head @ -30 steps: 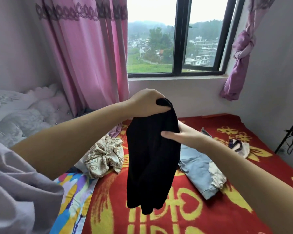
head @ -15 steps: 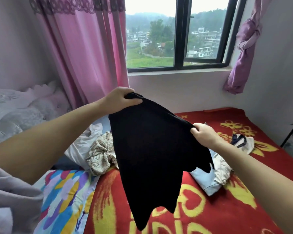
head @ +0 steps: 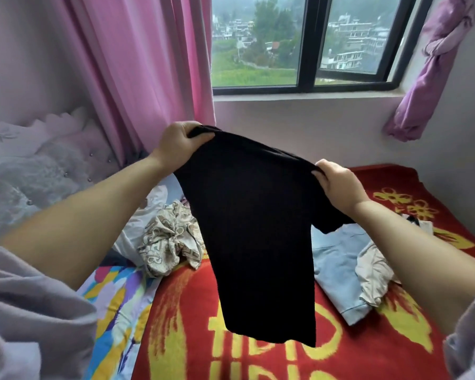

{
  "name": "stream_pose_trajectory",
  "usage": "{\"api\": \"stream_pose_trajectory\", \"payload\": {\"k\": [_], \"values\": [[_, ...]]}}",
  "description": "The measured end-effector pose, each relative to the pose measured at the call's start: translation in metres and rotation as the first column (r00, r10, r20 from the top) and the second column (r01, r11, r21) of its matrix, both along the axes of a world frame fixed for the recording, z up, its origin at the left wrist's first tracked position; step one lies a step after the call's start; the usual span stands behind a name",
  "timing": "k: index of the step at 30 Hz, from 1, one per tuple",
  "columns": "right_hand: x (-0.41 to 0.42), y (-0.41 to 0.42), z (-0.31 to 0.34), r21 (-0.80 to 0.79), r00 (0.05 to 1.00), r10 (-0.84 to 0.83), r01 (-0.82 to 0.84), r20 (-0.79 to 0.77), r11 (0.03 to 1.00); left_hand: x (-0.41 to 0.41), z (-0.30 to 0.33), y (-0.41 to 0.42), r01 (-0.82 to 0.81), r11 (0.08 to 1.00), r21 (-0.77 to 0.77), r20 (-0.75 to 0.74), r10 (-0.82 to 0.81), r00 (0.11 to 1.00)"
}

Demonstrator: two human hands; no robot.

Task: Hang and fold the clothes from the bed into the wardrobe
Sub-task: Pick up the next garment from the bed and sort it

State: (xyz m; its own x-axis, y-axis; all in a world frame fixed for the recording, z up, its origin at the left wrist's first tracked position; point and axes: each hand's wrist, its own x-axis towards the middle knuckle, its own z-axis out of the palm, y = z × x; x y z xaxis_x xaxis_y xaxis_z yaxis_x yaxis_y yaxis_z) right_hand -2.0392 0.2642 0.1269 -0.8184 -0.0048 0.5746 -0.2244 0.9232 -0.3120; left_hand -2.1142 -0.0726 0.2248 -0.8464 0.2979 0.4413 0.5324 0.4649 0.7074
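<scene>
Grip: left hand (head: 178, 144), right hand (head: 337, 185) pinch black shirt (head: 258, 229), apparently shoulders.

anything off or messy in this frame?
Nothing damaged or spilled. The black shirt hangs skewed, since the left hand grips its top edge higher than the right hand. The patterned beige garment lies crumpled on the bed, and the light blue garment sits loosely beside it, unfolded.

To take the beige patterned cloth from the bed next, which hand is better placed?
Probably the left hand. The beige patterned cloth lies under the left forearm, left of the black shirt. The right hand would have to cross the shirt. Both hands grip the shirt now, so one must let go first.
</scene>
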Motion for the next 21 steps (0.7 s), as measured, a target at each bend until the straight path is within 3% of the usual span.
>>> {"api": "stream_pose_trajectory", "payload": {"k": [4, 7, 9, 11, 14, 17, 19, 20, 21], "values": [[0.001, -0.010, 0.017, 0.086, 0.990, 0.030, -0.018, -0.141, 0.996, 0.031, 0.014, -0.018, 0.094, 0.996, 0.002, -0.093, -0.094, 0.991], [0.021, -0.023, -0.022, 0.230, 0.967, 0.175, -0.130, -0.185, 0.965, 0.060, -0.036, -0.046, 0.161, 0.982, -0.098, -0.114, -0.172, 0.979], [0.039, -0.036, -0.080, 0.267, 0.963, 0.258, -0.229, -0.079, 0.936, 0.080, -0.099, -0.063, 0.148, 0.950, -0.274, -0.151, -0.194, 0.969], [0.064, -0.051, -0.157, 0.270, 0.941, 0.318, -0.337, 0.112, 0.902, 0.102, -0.185, -0.081, 0.216, 0.860, -0.461, -0.142, -0.312, 0.939], [0.117, -0.079, -0.288, 0.277, 0.832, 0.347, -0.489, 0.432, 0.827, 0.159, -0.330, -0.111, 0.352, 0.597, -0.721, 0.046, -0.466, 0.884], [0.185, -0.117, -0.402, 0.237, 0.631, 0.278, -0.606, 0.724, 0.759, 0.229, -0.455, -0.143, 0.462, 0.271, -0.845, 0.277, -0.517, 0.810], [0.236, -0.141, -0.452, 0.150, 0.401, 0.189, -0.675, 0.896, 0.722, 0.272, -0.507, -0.159, 0.493, 0.112, -0.862, 0.371, -0.522, 0.768], [0.258, -0.149, -0.472, 0.084, 0.265, 0.147, -0.697, 0.953, 0.712, 0.291, -0.528, -0.163, 0.549, 0.027, -0.835, 0.473, -0.472, 0.743], [0.276, -0.156, -0.483, 0.035, 0.187, 0.136, -0.701, 0.973, 0.712, 0.307, -0.543, -0.168, 0.619, -0.080, -0.782, 0.596, -0.388, 0.703]]}}
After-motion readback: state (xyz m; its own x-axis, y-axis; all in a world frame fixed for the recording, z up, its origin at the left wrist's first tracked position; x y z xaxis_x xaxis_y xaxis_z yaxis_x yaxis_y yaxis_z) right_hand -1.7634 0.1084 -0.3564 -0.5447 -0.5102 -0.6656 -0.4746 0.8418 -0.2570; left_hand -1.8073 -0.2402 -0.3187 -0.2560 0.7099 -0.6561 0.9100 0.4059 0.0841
